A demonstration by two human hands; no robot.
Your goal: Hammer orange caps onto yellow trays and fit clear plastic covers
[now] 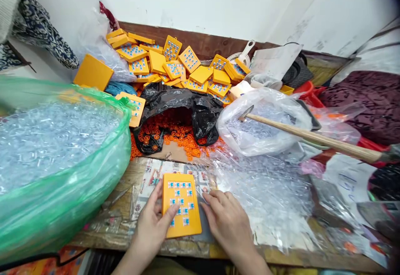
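A yellow plastic panel [193, 225] with rows of small clear-and-blue inserts lies before me, slightly tilted. My left hand [153, 221] grips its left side, the thumb across its face and the fingers at the edge. Just right of the panel is my right hand [227, 218], its fingers bent together; a clear bit shows near the fingertips, too blurred to make out. A heap of clear plastic pieces [265, 191] spreads beside that hand. Beyond the panel, a black plastic bag [184, 96] gapes, with small orange rings [187, 146] spilling out.
A large green bag [103, 175] of clear pieces fills the left side. At the back, several yellow panels [156, 61] lie piled against the wall. A white bag [237, 137] stands at right, with a wooden-handled tool [300, 132] lying across it.
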